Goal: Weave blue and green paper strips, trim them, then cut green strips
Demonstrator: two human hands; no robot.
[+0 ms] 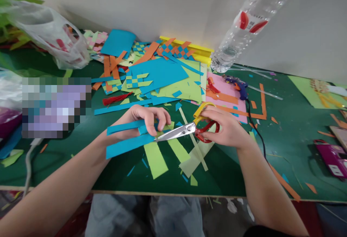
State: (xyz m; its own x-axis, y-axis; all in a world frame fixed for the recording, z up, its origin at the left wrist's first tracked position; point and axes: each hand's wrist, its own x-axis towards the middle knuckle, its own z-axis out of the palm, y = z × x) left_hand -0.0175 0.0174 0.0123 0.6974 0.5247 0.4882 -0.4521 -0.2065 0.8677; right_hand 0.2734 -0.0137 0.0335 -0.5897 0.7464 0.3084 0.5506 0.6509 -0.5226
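Note:
Between the thumb and fingers of my left hand (pixel 148 117) is a piece of woven paper strips. Its blue strips (pixel 130 145) stick out to the left, and its light green strips (pixel 156 161) hang toward the table's front edge. The weave's middle is partly hidden by my fingers. My right hand (pixel 226 126) grips a pair of scissors (pixel 180 131) by one yellow and one red handle loop. The blades look nearly closed, with their tips at the woven paper beside my left thumb.
Coloured paper sheets (pixel 162 72) and woven pieces lie piled at the back. A large plastic bottle (pixel 244 30) stands back right, near a blue glue gun (pixel 240 88) with a black cord. A white plastic bag (pixel 54 38) sits at left. Paper scraps dot the green table (pixel 121 175).

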